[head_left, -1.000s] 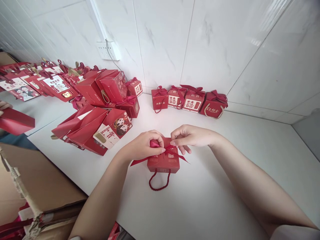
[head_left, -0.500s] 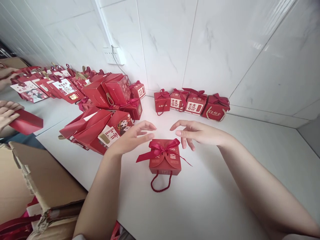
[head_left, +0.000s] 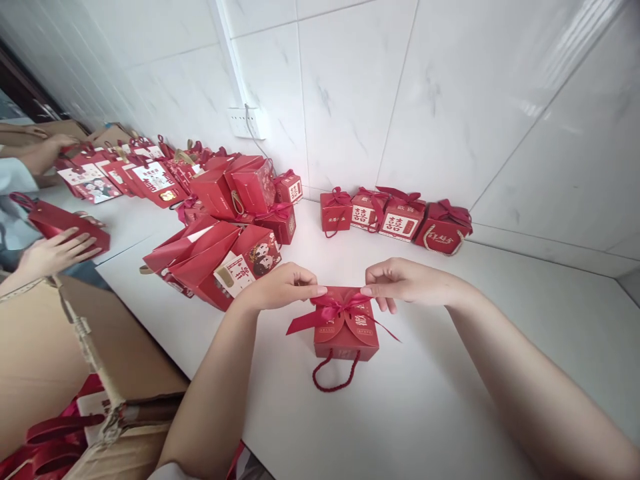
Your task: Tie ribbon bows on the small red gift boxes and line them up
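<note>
A red gift box [head_left: 345,343] sits on the white table in front of me, its rope handle [head_left: 334,387] lying toward me. Across its top is a tied red ribbon bow [head_left: 337,308] with two loose tails. My left hand [head_left: 293,285] pinches the bow's left loop between thumb and fingers. On the other side, my right hand [head_left: 397,281] pinches the right loop. The fingertips cover the outer ends of both loops.
Several bowed red boxes [head_left: 397,217] line the wall. To the left are piled red boxes [head_left: 215,257] and a row of gift bags [head_left: 150,177]. An open cardboard box [head_left: 135,340] stands at lower left. A co-worker's hand [head_left: 60,253] holds a red box [head_left: 70,223].
Both my hands have come down from above the gift box and closed on the bow's loops. The view has shifted slightly left. At left, the co-worker's red box is raised and turned.
</note>
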A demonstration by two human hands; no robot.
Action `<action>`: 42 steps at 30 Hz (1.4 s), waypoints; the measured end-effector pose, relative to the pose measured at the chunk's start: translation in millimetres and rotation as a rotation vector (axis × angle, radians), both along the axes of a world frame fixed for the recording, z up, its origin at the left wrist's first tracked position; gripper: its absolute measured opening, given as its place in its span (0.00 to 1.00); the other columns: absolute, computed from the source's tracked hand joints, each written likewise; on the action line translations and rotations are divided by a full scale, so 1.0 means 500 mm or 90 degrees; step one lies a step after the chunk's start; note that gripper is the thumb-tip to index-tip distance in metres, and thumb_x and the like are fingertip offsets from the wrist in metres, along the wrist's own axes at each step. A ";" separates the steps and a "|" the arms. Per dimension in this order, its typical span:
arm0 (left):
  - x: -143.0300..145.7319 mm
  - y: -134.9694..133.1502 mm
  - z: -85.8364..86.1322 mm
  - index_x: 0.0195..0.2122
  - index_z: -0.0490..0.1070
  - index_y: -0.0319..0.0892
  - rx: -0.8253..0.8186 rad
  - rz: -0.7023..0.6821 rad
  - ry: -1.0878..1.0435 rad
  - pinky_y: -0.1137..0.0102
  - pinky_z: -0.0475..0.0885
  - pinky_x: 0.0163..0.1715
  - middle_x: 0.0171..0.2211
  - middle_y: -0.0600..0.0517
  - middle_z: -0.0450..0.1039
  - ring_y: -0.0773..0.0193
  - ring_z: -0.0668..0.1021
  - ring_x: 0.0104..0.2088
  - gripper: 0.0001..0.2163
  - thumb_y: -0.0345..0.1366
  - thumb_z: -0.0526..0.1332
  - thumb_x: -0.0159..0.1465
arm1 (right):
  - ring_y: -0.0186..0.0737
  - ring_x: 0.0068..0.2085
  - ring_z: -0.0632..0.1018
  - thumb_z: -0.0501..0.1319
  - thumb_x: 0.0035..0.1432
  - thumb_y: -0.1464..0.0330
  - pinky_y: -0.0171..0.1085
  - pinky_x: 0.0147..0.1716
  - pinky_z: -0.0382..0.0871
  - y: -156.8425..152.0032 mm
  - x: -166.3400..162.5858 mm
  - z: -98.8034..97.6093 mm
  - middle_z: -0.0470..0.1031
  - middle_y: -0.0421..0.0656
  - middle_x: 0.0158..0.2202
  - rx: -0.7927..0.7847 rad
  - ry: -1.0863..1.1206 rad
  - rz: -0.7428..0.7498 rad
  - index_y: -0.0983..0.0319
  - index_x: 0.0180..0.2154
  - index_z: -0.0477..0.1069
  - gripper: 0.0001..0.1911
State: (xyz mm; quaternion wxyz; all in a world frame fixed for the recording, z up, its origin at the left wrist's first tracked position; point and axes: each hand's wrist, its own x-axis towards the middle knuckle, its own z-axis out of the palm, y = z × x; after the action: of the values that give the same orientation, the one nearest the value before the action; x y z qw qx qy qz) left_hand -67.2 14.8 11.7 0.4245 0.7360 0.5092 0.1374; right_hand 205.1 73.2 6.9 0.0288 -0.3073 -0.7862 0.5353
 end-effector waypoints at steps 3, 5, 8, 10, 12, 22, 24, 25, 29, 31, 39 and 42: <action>0.002 0.003 -0.006 0.23 0.66 0.39 0.045 0.051 -0.055 0.71 0.58 0.27 0.21 0.56 0.61 0.69 0.64 0.25 0.18 0.49 0.59 0.62 | 0.40 0.29 0.77 0.60 0.61 0.51 0.36 0.28 0.63 -0.001 0.002 -0.004 0.75 0.40 0.27 0.041 -0.001 -0.028 0.60 0.31 0.67 0.19; 0.003 0.004 -0.012 0.27 0.67 0.40 0.086 0.111 -0.093 0.72 0.61 0.29 0.23 0.55 0.64 0.68 0.67 0.27 0.16 0.48 0.59 0.61 | 0.39 0.29 0.76 0.58 0.62 0.51 0.36 0.28 0.63 0.001 0.002 -0.013 0.75 0.40 0.30 0.101 0.000 -0.070 0.60 0.33 0.68 0.19; 0.003 -0.003 -0.017 0.36 0.69 0.41 0.148 0.209 -0.077 0.70 0.66 0.35 0.31 0.52 0.71 0.64 0.73 0.32 0.16 0.51 0.58 0.62 | 0.41 0.35 0.77 0.56 0.63 0.49 0.38 0.34 0.66 0.007 0.000 -0.031 0.75 0.41 0.37 0.169 0.012 -0.132 0.58 0.40 0.68 0.19; 0.001 -0.015 -0.013 0.38 0.69 0.43 0.125 0.238 -0.021 0.68 0.68 0.36 0.32 0.51 0.74 0.62 0.75 0.33 0.19 0.55 0.56 0.62 | 0.45 0.41 0.77 0.55 0.62 0.46 0.40 0.38 0.67 0.008 -0.005 -0.040 0.75 0.43 0.41 0.154 0.010 -0.140 0.56 0.45 0.67 0.22; -0.003 -0.028 -0.004 0.40 0.68 0.44 0.039 0.221 0.008 0.66 0.69 0.37 0.31 0.51 0.76 0.60 0.77 0.34 0.23 0.60 0.51 0.63 | 0.47 0.43 0.77 0.52 0.62 0.44 0.42 0.41 0.68 0.006 -0.011 -0.043 0.76 0.45 0.42 0.075 0.013 -0.124 0.56 0.48 0.66 0.25; 0.008 -0.087 0.069 0.50 0.69 0.51 0.156 0.281 0.020 0.59 0.65 0.54 0.50 0.52 0.74 0.53 0.72 0.55 0.23 0.58 0.46 0.67 | 0.46 0.34 0.81 0.59 0.60 0.48 0.51 0.45 0.71 0.015 -0.005 -0.019 0.76 0.46 0.42 0.075 0.232 -0.356 0.57 0.53 0.61 0.27; 0.015 -0.119 0.056 0.53 0.66 0.51 0.167 0.288 0.003 0.59 0.64 0.56 0.55 0.51 0.70 0.53 0.70 0.58 0.22 0.56 0.48 0.67 | 0.50 0.41 0.81 0.59 0.60 0.49 0.53 0.46 0.72 0.000 -0.005 -0.009 0.70 0.49 0.54 0.126 0.428 -0.537 0.54 0.57 0.58 0.28; 0.020 -0.136 0.042 0.56 0.64 0.50 0.173 0.295 -0.007 0.58 0.64 0.58 0.58 0.50 0.67 0.52 0.68 0.60 0.22 0.55 0.48 0.68 | 0.52 0.44 0.80 0.57 0.61 0.49 0.54 0.45 0.73 -0.014 -0.008 -0.005 0.65 0.49 0.58 0.161 0.515 -0.596 0.52 0.58 0.57 0.28; 0.056 -0.198 -0.043 0.67 0.48 0.50 0.218 0.289 -0.041 0.53 0.57 0.64 0.68 0.45 0.51 0.49 0.57 0.67 0.32 0.55 0.54 0.65 | 0.55 0.54 0.74 0.66 0.54 0.53 0.57 0.53 0.68 -0.079 -0.037 0.004 0.56 0.37 0.65 0.666 0.640 -0.458 0.41 0.56 0.62 0.29; 0.089 -0.223 -0.091 0.70 0.34 0.51 0.264 0.286 -0.026 0.47 0.51 0.65 0.71 0.43 0.38 0.43 0.49 0.69 0.48 0.58 0.63 0.57 | 0.55 0.58 0.70 0.65 0.54 0.53 0.58 0.56 0.65 -0.090 -0.056 -0.001 0.56 0.31 0.65 0.801 0.640 -0.377 0.37 0.55 0.63 0.26; 0.127 -0.233 -0.172 0.67 0.16 0.54 0.181 0.441 -0.131 0.48 0.61 0.60 0.68 0.39 0.49 0.44 0.61 0.65 0.58 0.48 0.69 0.55 | 0.51 0.63 0.65 0.49 0.65 0.46 0.55 0.61 0.57 -0.067 -0.093 -0.174 0.63 0.44 0.64 -0.182 0.476 -0.371 0.51 0.57 0.65 0.27; 0.078 -0.178 -0.144 0.69 0.37 0.49 0.094 0.431 -0.168 0.52 0.65 0.57 0.60 0.41 0.64 0.46 0.69 0.59 0.50 0.49 0.70 0.53 | 0.49 0.63 0.65 0.50 0.66 0.47 0.51 0.62 0.57 -0.096 -0.102 -0.228 0.62 0.44 0.64 -0.210 0.534 -0.266 0.53 0.61 0.60 0.29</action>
State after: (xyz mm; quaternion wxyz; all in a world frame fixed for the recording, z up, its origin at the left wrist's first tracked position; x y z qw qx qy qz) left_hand -28.1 -74.5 -60.2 0.3631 0.5302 0.6533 0.4002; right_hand 154.3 25.3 -107.2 0.4005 -0.2165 -0.5335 0.7128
